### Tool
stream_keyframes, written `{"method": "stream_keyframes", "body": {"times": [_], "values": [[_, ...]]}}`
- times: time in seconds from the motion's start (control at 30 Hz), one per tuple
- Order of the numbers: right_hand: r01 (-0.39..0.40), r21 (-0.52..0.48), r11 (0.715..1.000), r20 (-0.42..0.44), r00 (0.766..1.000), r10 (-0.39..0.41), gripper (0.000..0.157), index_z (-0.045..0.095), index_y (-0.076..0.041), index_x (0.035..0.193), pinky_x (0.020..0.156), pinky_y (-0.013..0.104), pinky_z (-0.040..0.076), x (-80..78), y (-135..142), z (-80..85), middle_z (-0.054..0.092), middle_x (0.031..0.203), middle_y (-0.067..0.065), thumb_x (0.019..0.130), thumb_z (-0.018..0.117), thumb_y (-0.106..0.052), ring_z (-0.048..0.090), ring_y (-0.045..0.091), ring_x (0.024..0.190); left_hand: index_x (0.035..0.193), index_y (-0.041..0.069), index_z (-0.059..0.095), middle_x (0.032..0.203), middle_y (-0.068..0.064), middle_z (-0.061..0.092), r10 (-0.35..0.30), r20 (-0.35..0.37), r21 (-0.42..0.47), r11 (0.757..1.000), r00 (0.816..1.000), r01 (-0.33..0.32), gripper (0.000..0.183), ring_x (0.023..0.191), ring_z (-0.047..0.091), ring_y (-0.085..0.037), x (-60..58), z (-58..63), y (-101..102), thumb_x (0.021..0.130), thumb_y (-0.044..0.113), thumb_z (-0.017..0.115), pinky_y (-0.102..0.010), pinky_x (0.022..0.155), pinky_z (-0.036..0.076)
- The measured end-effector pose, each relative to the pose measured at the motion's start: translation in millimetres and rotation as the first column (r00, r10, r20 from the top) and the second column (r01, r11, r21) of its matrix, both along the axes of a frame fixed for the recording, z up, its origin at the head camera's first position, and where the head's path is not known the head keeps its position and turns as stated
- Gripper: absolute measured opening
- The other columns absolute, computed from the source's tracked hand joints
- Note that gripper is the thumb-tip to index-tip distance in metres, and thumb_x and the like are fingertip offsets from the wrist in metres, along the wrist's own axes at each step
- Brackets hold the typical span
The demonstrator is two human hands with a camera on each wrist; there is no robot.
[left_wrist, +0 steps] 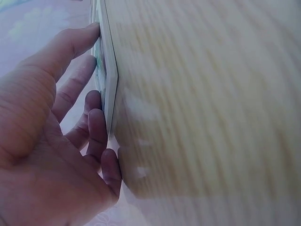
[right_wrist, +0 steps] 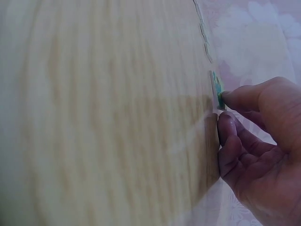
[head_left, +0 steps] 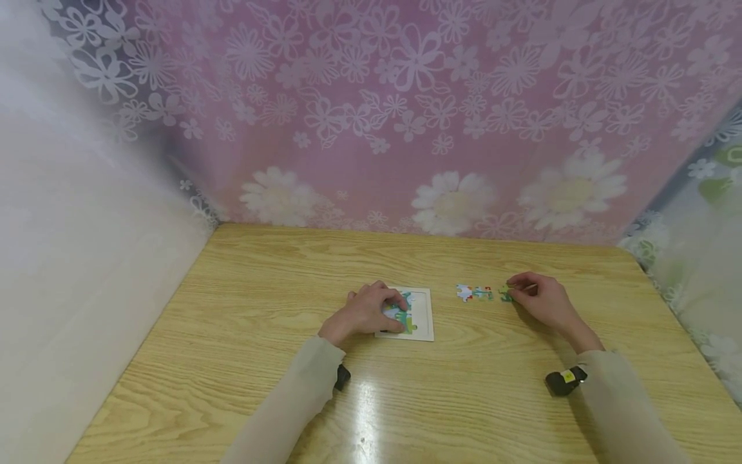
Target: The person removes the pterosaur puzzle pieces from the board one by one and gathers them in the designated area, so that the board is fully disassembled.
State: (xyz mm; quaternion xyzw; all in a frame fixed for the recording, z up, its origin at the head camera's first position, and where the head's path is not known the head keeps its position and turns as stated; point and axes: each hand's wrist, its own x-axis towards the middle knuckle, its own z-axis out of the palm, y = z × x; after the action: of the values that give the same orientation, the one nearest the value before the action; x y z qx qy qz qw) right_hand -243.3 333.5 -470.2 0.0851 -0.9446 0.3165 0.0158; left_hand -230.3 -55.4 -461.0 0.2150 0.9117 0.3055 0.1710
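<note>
A white-rimmed puzzle tray (head_left: pixel 431 316) lies on the table, partly filled with colourful pieces (head_left: pixel 404 317). My left hand (head_left: pixel 368 310) rests over its left side, thumb and fingertips spread on the pieces and rim. In the left wrist view, the tray's edge (left_wrist: pixel 111 89) shows next to the fingertips (left_wrist: pixel 94 63). To the right, my right hand (head_left: pixel 543 299) pinches a small green puzzle piece (head_left: pixel 504 294) close over the table. The right wrist view shows the thumb against that piece (right_wrist: pixel 217 89), with the other fingers bent by the tabletop.
Between the tray and my right hand, loose puzzle pieces (head_left: pixel 474 292) lie in a short row. The wood-grain table (head_left: pixel 278 270) meets a pink flowered cloth (head_left: pixel 359 161) at the back and a pale wall covering (head_left: pixel 87 225) at the left.
</note>
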Motion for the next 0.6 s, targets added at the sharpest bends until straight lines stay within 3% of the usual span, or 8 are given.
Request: {"method": "stream_keyframes", "body": {"times": [0.3,0.47,0.6], "values": [[0.016,-0.005,1.0,-0.026,1.0,-0.016,0.026,0.07,-0.005,0.119,0.074,0.023,0.051,3.0,1,-1.0,0.071,0.111,0.018,0.103,0.062,-0.024,0.069,0.034,0.096,0.112,0.033,0.071,0.122,0.004,0.056,-0.036,-0.01,0.043,0.998,0.999,0.036,0.019,0.109,0.049,-0.021,-3.3,-3.7,-5,0.094,0.038,0.075,-0.053,0.1,0.029],[0.012,-0.024,1.0,-0.046,0.999,-0.013,0.027,0.069,-0.004,0.121,0.071,0.025,0.052,11.4,-10,3.5,0.07,0.112,0.019,0.103,0.061,-0.023,0.068,0.033,0.095,0.117,0.019,0.071,0.116,-0.004,0.062,-0.002,0.007,0.182,0.983,1.0,0.001,0.024,0.099,0.054,-0.02,-6.6,-3.1,-9,0.095,0.028,0.073,-0.043,0.094,0.044],[-0.024,-0.056,0.998,-0.032,0.999,0.022,0.027,0.068,-0.004,0.122,0.069,0.026,0.053,18.1,-30,6.9,0.069,0.112,0.017,0.103,0.062,-0.022,0.067,0.03,0.094,0.121,0.014,0.069,0.116,-0.009,0.058,0.045,-0.041,0.181,0.983,0.998,-0.037,0.032,0.095,0.05,-0.021,-8.4,-2.3,-10,0.094,0.03,0.074,-0.037,0.083,0.045]]}}
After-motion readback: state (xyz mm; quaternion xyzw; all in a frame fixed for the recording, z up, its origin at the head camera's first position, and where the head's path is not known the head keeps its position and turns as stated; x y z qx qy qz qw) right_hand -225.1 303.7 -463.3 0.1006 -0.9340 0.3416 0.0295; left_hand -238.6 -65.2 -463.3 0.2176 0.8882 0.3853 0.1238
